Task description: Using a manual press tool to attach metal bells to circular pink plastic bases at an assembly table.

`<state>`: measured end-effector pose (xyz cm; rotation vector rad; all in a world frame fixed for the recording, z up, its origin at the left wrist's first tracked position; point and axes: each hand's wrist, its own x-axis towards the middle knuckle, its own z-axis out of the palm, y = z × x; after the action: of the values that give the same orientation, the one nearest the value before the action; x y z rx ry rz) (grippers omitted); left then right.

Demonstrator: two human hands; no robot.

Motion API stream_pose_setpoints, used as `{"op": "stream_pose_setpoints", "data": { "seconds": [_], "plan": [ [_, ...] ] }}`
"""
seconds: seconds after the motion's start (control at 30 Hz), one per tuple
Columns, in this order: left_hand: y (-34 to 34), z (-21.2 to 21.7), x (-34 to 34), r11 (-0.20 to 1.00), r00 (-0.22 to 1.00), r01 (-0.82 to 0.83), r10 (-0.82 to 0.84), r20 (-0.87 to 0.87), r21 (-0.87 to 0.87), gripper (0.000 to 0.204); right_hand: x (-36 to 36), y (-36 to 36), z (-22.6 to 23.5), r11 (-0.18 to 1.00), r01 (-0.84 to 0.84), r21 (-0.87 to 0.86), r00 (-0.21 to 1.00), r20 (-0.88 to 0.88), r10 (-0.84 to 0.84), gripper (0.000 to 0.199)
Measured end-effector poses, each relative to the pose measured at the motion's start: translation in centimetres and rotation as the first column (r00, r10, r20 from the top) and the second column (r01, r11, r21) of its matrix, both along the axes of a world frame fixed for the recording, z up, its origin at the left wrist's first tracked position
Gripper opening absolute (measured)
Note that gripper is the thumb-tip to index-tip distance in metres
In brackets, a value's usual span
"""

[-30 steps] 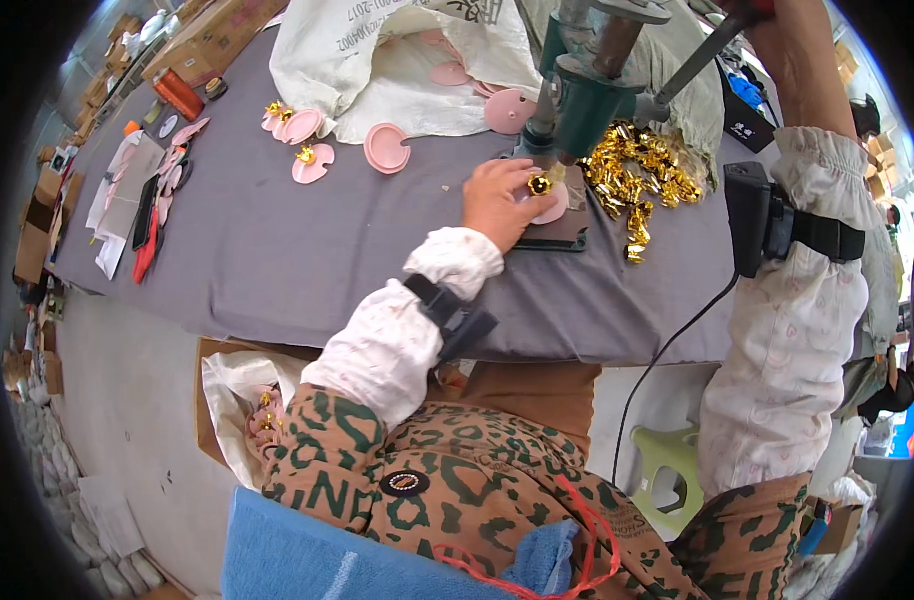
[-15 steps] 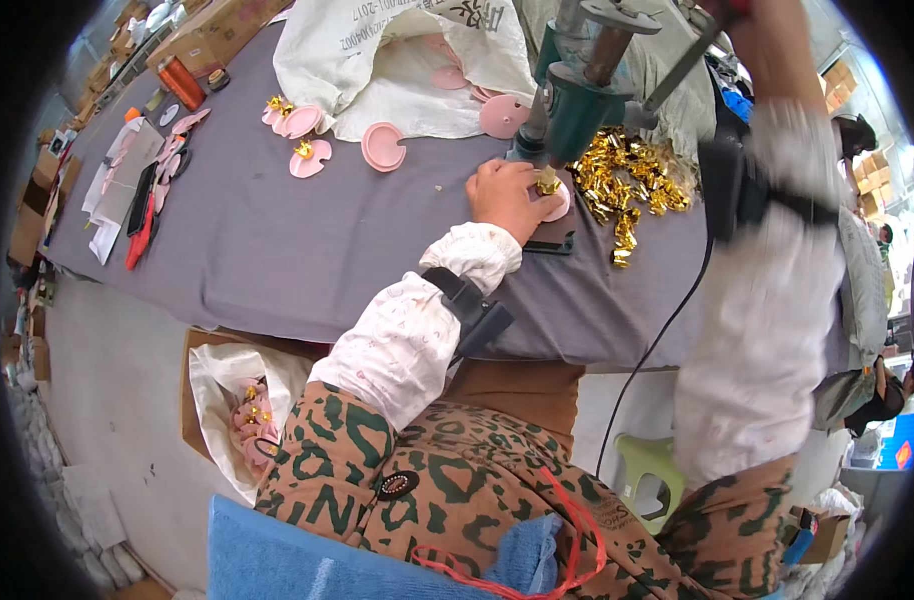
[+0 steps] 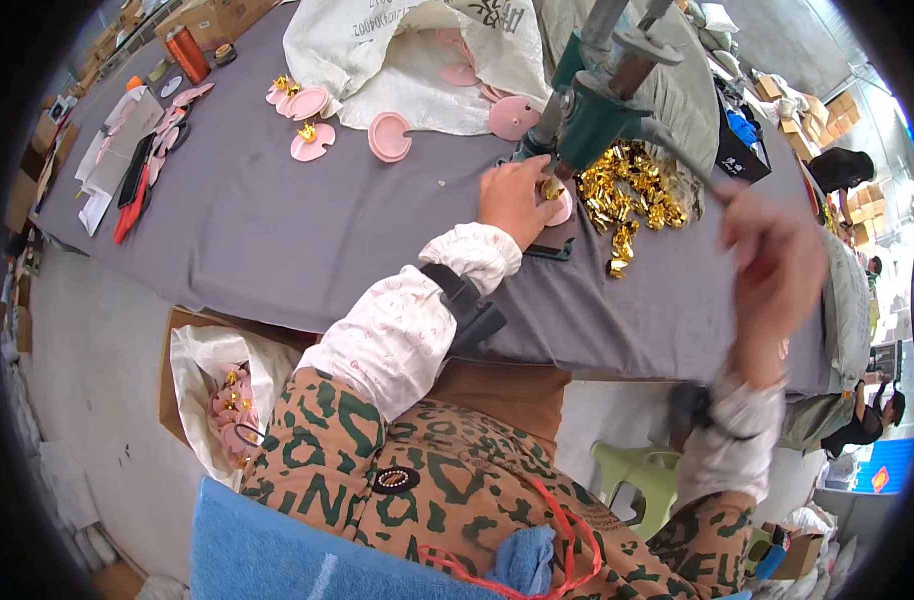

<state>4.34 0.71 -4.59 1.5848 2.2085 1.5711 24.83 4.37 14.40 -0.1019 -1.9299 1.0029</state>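
My left hand (image 3: 515, 203) is closed at the edge of a pink disc (image 3: 563, 206), steadying it on the base of a dark green hand press (image 3: 592, 120). On that disc a small gold foil piece (image 3: 552, 188) sits right beneath the press's ram. My right hand (image 3: 772, 265), smeared by motion, grips the outer end of the press lever (image 3: 689, 160), which slants down to the right. To the right of the press lies a heap of shiny gold foil pieces (image 3: 622, 195).
Several pink discs (image 3: 389, 137) lie near a white woven sack (image 3: 327, 45). Red-handled scissors (image 3: 130, 212) rest at the left beside an orange-red cylinder (image 3: 188, 54). Below the table edge, a lined carton (image 3: 172, 370) holds pink-and-gold pieces. A green stool (image 3: 637, 480) stands at lower right.
My right hand has swung the lever down from high above the press to table height. My left hand stays at the disc. The whole view has shifted slightly.
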Motion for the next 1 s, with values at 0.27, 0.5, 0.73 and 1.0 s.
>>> {"op": "stream_pose_setpoints", "data": {
  "seconds": [0.27, 0.5, 0.73, 1.0],
  "plan": [
    [-0.7, -0.4, -1.9, 0.988, 0.947, 0.126, -0.146, 0.287, 0.089, 0.053, -10.9, 7.8, 11.3, 0.876, 0.187, -0.444, 0.966, -0.082, -0.247, 0.017],
    [-6.2, 1.5, -12.3, 0.997, 0.907, 0.048, -0.07, -0.415, -0.063, 0.038, -5.5, 18.7, 10.5, 0.867, -0.113, -0.485, 0.986, 0.052, 0.158, 0.016],
    [-6.2, 0.4, -19.5, 0.922, 0.741, -0.221, -0.053, -0.669, -0.318, 0.021, -11.3, 10.3, 11.1, 0.851, 0.193, -0.488, 0.975, -0.002, -0.223, 0.02],
    [-3.5, 3.8, -6.1, 0.892, 0.549, 0.451, -0.305, 0.779, 0.032, 0.031, -10.5, 10.9, 11.1, 0.854, 0.211, -0.475, 0.97, -0.007, -0.243, 0.022]
  ]
}}
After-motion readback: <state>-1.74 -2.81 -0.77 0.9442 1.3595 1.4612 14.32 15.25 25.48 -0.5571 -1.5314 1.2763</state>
